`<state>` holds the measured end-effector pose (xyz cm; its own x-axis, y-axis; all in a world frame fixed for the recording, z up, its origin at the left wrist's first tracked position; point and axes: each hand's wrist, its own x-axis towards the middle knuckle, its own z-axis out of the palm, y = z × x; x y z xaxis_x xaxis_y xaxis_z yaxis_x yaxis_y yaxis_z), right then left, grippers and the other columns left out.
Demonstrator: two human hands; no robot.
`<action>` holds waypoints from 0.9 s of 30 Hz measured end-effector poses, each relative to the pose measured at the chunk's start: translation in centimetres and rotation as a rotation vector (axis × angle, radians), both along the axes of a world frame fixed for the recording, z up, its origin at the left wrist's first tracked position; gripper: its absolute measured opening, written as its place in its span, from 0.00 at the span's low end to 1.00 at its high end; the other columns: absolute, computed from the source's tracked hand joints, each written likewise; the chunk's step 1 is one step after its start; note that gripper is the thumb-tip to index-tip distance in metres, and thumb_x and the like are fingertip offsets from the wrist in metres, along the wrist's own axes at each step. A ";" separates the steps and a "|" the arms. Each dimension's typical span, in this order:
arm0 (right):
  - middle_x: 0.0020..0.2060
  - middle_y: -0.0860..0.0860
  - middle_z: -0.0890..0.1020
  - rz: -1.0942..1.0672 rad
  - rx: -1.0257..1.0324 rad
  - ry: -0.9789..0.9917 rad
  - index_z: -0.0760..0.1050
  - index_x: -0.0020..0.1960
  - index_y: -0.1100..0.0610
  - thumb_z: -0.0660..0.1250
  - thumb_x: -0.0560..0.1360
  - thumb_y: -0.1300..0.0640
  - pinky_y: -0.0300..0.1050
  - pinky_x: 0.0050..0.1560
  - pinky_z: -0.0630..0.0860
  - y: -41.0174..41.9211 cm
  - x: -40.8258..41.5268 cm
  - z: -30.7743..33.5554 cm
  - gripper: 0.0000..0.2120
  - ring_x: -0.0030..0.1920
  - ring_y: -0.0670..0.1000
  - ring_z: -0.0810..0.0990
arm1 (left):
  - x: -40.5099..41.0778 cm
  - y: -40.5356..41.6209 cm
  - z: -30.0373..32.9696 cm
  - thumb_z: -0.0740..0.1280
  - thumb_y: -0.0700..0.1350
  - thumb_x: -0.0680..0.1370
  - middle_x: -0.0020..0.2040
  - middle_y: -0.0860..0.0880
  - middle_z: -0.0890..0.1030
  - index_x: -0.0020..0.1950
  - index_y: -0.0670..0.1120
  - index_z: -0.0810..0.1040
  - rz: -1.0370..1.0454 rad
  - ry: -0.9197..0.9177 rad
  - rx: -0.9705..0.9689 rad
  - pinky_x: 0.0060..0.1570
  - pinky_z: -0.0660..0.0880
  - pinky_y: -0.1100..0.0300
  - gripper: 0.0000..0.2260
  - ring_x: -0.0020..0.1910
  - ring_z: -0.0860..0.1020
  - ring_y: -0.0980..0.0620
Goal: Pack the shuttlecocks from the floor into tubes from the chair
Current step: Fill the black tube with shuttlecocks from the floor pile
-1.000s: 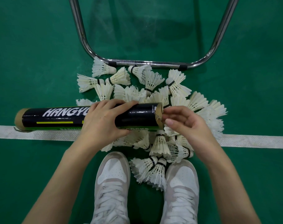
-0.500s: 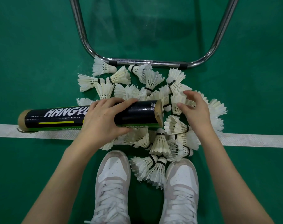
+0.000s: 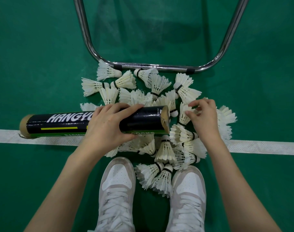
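My right hand [image 3: 204, 117] has left the tube [image 3: 92, 122] mouth and reaches into the pile, fingers [image 3: 188, 112] closing narrowly on a shuttlecock [image 3: 184, 114]; a firm pinch I can't confirm. My left hand [image 3: 107, 125] wraps the tube level, mouth toward the heap on the floor [image 3: 34, 56] for feeding. Its contents stay hidden.

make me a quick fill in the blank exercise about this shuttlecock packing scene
1. The left hand grips a black ____ lying sideways above the pile.
2. The right hand reaches for a shuttlecock beside the tube's ____ end.
3. The white line crosses a ____ floor.
4. Behind the pile stands a chair frame made of ____.

Missing words: tube; open; green; metal
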<state>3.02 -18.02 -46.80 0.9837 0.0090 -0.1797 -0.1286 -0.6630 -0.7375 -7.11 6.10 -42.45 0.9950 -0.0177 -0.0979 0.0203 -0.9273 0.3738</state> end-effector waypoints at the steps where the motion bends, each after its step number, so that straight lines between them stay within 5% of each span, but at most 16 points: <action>1: 0.50 0.48 0.69 0.002 -0.006 0.005 0.75 0.49 0.56 0.70 0.72 0.63 0.30 0.44 0.65 -0.1 -0.1 0.1 0.07 0.40 0.42 0.71 | 0.0 0.0 0.0 0.75 0.58 0.64 0.60 0.51 0.76 0.70 0.62 0.64 0.001 0.001 0.003 0.59 0.63 0.50 0.37 0.57 0.73 0.46; 5: 0.48 0.53 0.77 -0.004 -0.003 0.044 0.73 0.45 0.51 0.69 0.73 0.59 0.33 0.39 0.65 -0.7 -0.4 0.3 0.06 0.39 0.42 0.72 | 0.0 0.0 0.0 0.74 0.58 0.64 0.60 0.51 0.76 0.70 0.61 0.64 0.004 0.005 0.000 0.59 0.63 0.50 0.36 0.58 0.72 0.46; 14: 0.46 0.54 0.77 0.021 0.047 0.004 0.72 0.40 0.49 0.70 0.72 0.58 0.30 0.41 0.67 -0.8 -1.1 1.8 0.08 0.41 0.41 0.73 | -0.1 0.0 -0.2 0.75 0.57 0.64 0.60 0.52 0.76 0.70 0.62 0.64 0.005 -0.010 0.010 0.59 0.63 0.50 0.37 0.57 0.72 0.47; 18: 0.40 0.45 0.76 0.019 0.187 -0.009 0.71 0.41 0.49 0.69 0.73 0.60 0.42 0.45 0.72 -0.7 -1.6 3.8 0.09 0.43 0.44 0.74 | 0.0 -0.1 -0.2 0.75 0.57 0.64 0.60 0.52 0.76 0.70 0.61 0.65 0.012 -0.005 0.011 0.59 0.63 0.50 0.36 0.58 0.72 0.47; 22: 0.38 0.42 0.75 0.008 0.275 -0.030 0.69 0.42 0.48 0.66 0.75 0.61 0.32 0.42 0.70 -0.6 -2.7 5.0 0.10 0.39 0.37 0.73 | -0.1 -0.1 -0.2 0.74 0.58 0.64 0.60 0.51 0.76 0.70 0.61 0.65 0.015 -0.004 0.016 0.60 0.63 0.49 0.36 0.58 0.72 0.46; 27: 0.38 0.46 0.75 -0.083 0.393 -0.067 0.66 0.42 0.48 0.63 0.77 0.63 0.31 0.40 0.71 0.1 -3.8 6.3 0.12 0.37 0.41 0.75 | -0.1 -0.2 -0.1 0.74 0.58 0.65 0.60 0.51 0.76 0.70 0.61 0.65 0.019 -0.001 0.016 0.60 0.63 0.50 0.36 0.58 0.72 0.46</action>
<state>-0.83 -17.93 -40.55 0.9934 -0.0159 -0.1136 -0.1127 -0.3181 -0.9413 -7.16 5.90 -42.55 0.9953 0.0029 -0.0966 0.0376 -0.9328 0.3585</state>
